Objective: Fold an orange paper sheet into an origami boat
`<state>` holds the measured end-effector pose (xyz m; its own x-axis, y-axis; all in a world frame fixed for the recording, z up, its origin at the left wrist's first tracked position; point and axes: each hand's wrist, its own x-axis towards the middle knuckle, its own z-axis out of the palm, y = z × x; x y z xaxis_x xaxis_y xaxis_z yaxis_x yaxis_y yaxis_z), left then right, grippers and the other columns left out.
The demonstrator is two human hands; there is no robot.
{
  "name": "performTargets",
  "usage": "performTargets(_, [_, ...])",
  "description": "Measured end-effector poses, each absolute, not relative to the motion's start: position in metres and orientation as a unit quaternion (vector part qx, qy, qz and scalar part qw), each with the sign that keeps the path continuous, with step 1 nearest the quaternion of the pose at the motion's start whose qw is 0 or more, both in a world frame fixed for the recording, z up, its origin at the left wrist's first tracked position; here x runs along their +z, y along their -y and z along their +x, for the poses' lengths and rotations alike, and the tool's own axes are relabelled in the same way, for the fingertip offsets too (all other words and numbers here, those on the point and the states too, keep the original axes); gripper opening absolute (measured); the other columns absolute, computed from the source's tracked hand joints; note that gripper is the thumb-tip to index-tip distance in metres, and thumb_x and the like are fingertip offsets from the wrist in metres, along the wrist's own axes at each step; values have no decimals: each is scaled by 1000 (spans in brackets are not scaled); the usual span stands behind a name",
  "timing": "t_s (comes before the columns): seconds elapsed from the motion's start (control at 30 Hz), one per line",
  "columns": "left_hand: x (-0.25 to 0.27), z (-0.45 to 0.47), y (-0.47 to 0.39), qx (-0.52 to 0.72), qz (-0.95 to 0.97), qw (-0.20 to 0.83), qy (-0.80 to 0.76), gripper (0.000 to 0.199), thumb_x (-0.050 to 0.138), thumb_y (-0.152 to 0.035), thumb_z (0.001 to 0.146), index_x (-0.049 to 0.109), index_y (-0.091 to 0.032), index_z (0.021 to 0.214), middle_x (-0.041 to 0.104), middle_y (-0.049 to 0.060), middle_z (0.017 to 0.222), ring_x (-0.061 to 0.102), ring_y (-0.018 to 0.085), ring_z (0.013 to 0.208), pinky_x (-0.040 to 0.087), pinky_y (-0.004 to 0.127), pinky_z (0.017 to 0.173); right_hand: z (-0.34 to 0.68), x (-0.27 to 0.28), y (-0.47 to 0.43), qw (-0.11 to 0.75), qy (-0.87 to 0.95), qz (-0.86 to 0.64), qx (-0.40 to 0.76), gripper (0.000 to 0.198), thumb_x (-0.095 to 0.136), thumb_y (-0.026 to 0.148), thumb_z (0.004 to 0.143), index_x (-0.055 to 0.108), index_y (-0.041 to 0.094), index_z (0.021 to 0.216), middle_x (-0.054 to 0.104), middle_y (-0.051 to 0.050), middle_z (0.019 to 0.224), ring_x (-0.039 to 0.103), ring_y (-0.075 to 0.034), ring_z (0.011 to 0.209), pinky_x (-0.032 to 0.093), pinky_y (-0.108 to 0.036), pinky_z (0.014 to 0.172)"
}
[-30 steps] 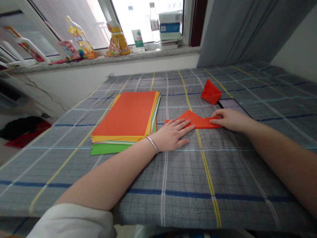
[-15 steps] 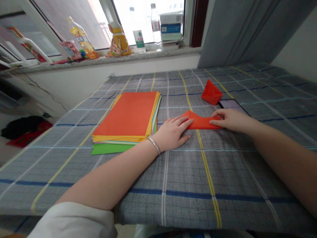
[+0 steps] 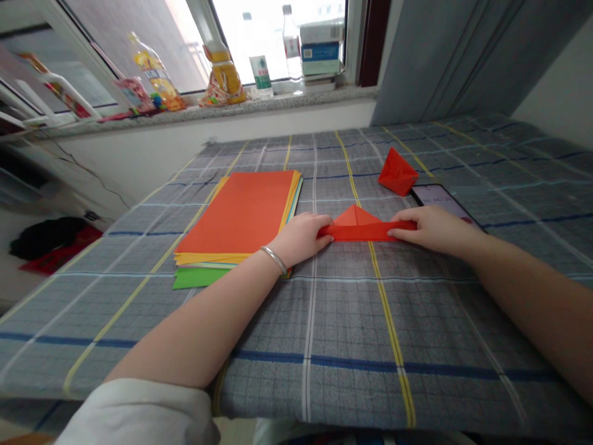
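Note:
A folded sheet of orange-red paper point(image 3: 359, 232) lies on the checked cloth, with a long band along its near edge and a triangular peak behind it. My left hand point(image 3: 306, 236) pinches the band's left end, thumb in front and fingers behind. At the opposite end, my right hand point(image 3: 424, 225) grips the paper between thumb and fingers. Beyond the right hand stands a folded red paper shape point(image 3: 398, 173) with pointed corners. A phone point(image 3: 438, 196) with its screen lit lies beside that shape, partly covered by my right hand.
Left of my hands sits a stack of coloured paper point(image 3: 241, 210), orange on top, its corner close to my left wrist. Bottles point(image 3: 155, 71) and boxes point(image 3: 320, 52) line the windowsill behind the cloth-covered table point(image 3: 343, 321). A grey curtain point(image 3: 430, 62) hangs at the right.
My left hand has slid left from lying flat on the paper to gripping its left end. The front band now shows along its whole length. My right hand stays at the right end.

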<state>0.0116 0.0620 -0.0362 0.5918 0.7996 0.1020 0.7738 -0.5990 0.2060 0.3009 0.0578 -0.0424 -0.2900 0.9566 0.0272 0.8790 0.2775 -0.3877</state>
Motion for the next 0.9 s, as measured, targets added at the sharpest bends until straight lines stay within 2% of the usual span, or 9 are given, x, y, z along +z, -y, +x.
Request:
performTargets(0.17, [-37, 10, -69, 110, 840, 209, -489, 29, 47, -40, 93, 64, -19, 81, 63, 1, 72, 58, 17, 69, 43, 28, 65, 296, -45, -63, 114, 781, -599, 139, 23, 61, 44, 83, 73, 26, 89, 75, -4, 89, 67, -25, 83, 49, -37, 73])
performTargets(0.23, [-39, 10, -73, 137, 816, 233, -511, 28, 47, -38, 93, 64, -19, 81, 63, 1, 72, 58, 16, 69, 43, 28, 63, 295, -46, -67, 112, 780, -602, 131, 24, 61, 44, 83, 73, 24, 88, 75, -5, 89, 67, -25, 82, 49, -36, 73])
performTargets(0.4, [-46, 9, -79, 161, 802, 190, -543, 12, 57, -28, 88, 63, -18, 86, 67, 2, 80, 61, 17, 75, 44, 28, 67, 292, -48, -71, 116, 792, -588, 117, 25, 57, 42, 85, 72, 22, 89, 74, -6, 89, 67, -25, 82, 49, -36, 72])
performTargets(0.6, [-43, 4, -79, 125, 833, 152, -516, 13, 57, -29, 90, 65, -19, 92, 67, 2, 82, 61, 17, 76, 44, 27, 69, 289, -54, -70, 128, 797, -580, 111, 22, 57, 38, 86, 70, 22, 92, 75, -7, 95, 67, -26, 87, 49, -38, 77])
performTargets(0.73, [-35, -2, -85, 67, 857, 93, -502, 15, 62, -33, 87, 68, -19, 88, 67, 2, 80, 61, 18, 78, 42, 28, 71, 290, -58, -71, 124, 801, -578, 100, 23, 56, 39, 86, 69, 22, 94, 74, -8, 98, 66, -28, 89, 49, -41, 80])
performTargets(0.9, [-32, -8, -90, 54, 832, 132, -536, 17, 64, -36, 86, 67, -19, 87, 69, 0, 81, 61, 16, 77, 41, 27, 71, 292, -60, -72, 123, 793, -588, 99, 23, 57, 40, 85, 68, 22, 94, 74, -8, 98, 66, -28, 89, 49, -40, 78])
